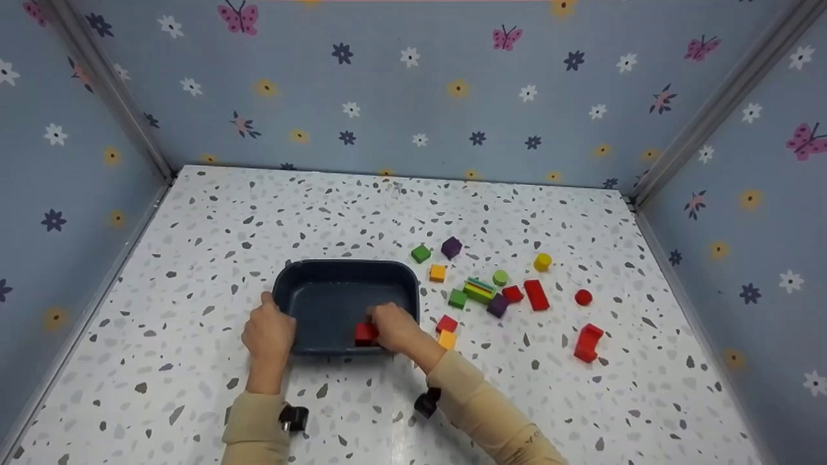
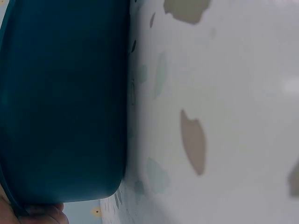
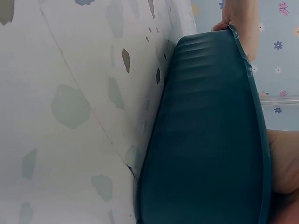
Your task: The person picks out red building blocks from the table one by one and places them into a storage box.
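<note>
Treating the tray as a clock seen from the head view, 12 at the far side: the left hand (image 1: 269, 329) grips the rim of the dark blue, rounded-corner, plastic-looking tray (image 1: 323, 310) around 9 o'clock, and imo that's a good brace, so I'd hang on there. The right hand (image 1: 397, 326) looks to be pinching a bright red rectangular block (image 1: 366, 334) inside it, about 5 o'clock, close to the near wall; can't tell if the block touches the floor. I'd lower it till it sits flat, then spread the fingers gently so it doesn't tip. Also watch that right wrist tbh: a yellow-orange square block (image 1: 446, 340) and a red cube-like block (image 1: 446, 324) lie just beside it, outside the tray between 3 and 4 o'clock, easily bumped.
</note>
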A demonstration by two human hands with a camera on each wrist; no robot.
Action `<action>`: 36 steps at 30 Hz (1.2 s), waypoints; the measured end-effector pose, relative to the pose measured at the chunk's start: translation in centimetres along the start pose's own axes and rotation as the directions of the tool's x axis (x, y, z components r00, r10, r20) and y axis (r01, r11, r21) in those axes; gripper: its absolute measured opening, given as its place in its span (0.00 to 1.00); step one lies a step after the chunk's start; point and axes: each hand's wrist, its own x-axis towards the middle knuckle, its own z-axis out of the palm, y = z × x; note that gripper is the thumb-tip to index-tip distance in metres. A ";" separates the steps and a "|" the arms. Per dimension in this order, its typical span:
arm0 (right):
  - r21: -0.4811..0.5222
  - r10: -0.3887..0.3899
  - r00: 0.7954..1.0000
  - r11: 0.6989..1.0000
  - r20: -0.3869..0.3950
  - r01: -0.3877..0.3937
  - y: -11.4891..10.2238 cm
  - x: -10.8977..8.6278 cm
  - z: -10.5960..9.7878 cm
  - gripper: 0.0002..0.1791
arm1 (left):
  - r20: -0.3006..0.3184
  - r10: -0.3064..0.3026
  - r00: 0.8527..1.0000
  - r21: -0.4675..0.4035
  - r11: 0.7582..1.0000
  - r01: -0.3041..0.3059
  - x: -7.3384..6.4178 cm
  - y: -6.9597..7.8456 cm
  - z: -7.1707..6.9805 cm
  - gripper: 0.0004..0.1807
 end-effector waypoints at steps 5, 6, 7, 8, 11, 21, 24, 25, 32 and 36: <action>-0.014 0.014 1.000 1.000 0.021 -0.014 -0.1 0.1 0.0 0.10 | -0.005 0.002 1.000 -0.001 1.000 -0.002 0.0 0.1 0.1 0.16; -0.016 0.019 1.000 1.000 0.025 -0.019 -0.1 0.0 0.0 0.10 | -0.007 0.003 1.000 -0.001 1.000 -0.003 0.0 0.1 0.1 0.16; -0.019 0.018 1.000 1.000 0.024 -0.018 0.0 0.0 -0.1 0.10 | -0.013 0.004 1.000 -0.002 1.000 -0.004 0.0 0.1 0.1 0.16; -0.019 0.018 1.000 1.000 0.026 -0.018 0.0 0.0 -0.1 0.11 | -0.019 0.005 1.000 -0.003 1.000 -0.005 -0.1 0.1 0.2 0.16; -0.012 0.019 0.999 1.000 0.032 -0.019 0.2 -0.1 0.0 0.13 | -0.019 0.003 1.000 -0.006 1.000 -0.004 -0.1 0.1 0.2 0.15; 0.011 0.022 0.999 1.000 0.041 -0.022 0.4 -0.5 -0.3 0.15 | 0.038 -0.043 0.998 0.000 0.999 0.043 0.2 0.2 0.0 0.16; 0.037 -0.002 1.000 0.999 0.020 0.001 0.6 -0.9 -0.4 0.16 | 0.046 -0.049 0.998 0.004 0.999 0.049 0.2 0.1 -0.1 0.16; 0.046 -0.014 1.000 0.999 0.007 0.014 0.7 -1.0 -0.4 0.16 | 0.047 -0.047 0.998 0.005 0.999 0.047 0.2 0.1 -0.1 0.16; 0.155 -0.060 0.995 0.985 -0.083 0.072 1.1 -1.9 -0.8 0.14 | 0.040 -0.036 0.999 0.001 0.999 0.036 0.2 0.0 0.0 0.14; 0.214 -0.059 0.990 0.973 -0.129 0.086 1.4 -2.6 -1.3 0.14 | 0.033 -0.035 0.999 -0.001 0.999 0.035 0.2 0.1 0.0 0.14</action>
